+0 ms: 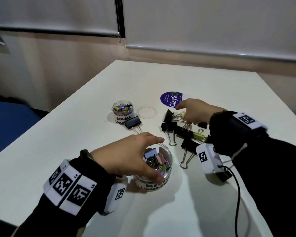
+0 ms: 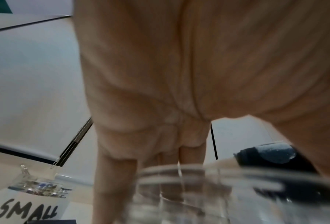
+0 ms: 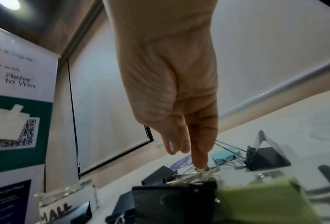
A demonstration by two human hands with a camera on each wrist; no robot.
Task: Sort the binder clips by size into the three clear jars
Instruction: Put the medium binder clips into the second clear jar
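Reaching into tangled clips, our right hand with fingers extended downward risks snagging several wire handles together. Our left hand, curled over the medium jar, could tip it.

Black long sleeves, white wristbands printed with black square markers, white camera box under right wrist, black cable trailing from that box

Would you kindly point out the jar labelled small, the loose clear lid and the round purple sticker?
small jar (image 1: 123, 115): head view, on its white label.
clear lid (image 1: 147, 112): head view, on its flat centre.
purple sticker (image 1: 169, 100): head view, on its printed face.
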